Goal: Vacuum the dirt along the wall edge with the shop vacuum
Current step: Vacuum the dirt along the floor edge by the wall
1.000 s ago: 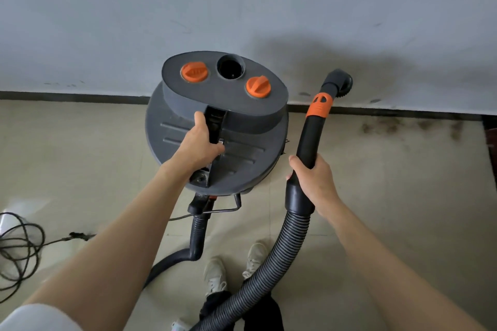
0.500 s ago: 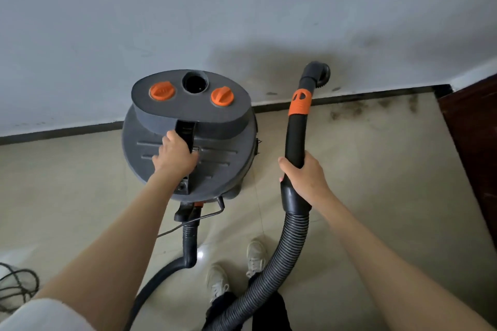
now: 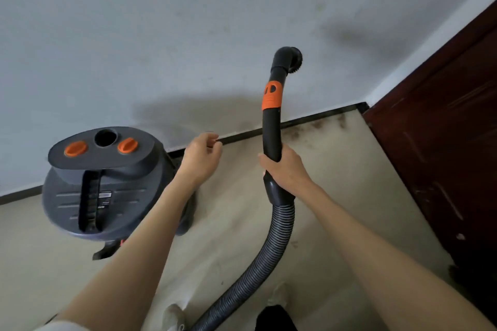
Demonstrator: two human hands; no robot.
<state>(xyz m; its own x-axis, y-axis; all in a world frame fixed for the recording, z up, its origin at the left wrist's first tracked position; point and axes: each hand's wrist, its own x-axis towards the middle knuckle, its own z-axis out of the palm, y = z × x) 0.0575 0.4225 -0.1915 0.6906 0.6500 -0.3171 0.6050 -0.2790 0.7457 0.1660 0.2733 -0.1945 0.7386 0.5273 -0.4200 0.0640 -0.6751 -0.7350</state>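
The grey shop vacuum (image 3: 107,183) with two orange knobs stands on the floor at the left, close to the wall. My left hand (image 3: 200,158) hovers to its right, off the handle, fingers loosely curled and holding nothing. My right hand (image 3: 285,169) grips the black hose wand (image 3: 271,121), which has an orange collar and points up, its round brush nozzle (image 3: 291,58) raised in front of the wall. The ribbed hose (image 3: 269,258) curves down toward my feet. Dark dirt (image 3: 317,126) lies on the floor along the black baseboard near the corner.
A dark brown door (image 3: 443,142) closes off the right side, meeting the wall at the corner. The pale wall (image 3: 161,35) runs across the back. My shoes (image 3: 172,314) are at the bottom edge. Beige floor lies between vacuum and door.
My left hand has let go of the vacuum's handle and moved right. The vacuum now sits on the floor further left. The view has swung right and the wand is raised higher.
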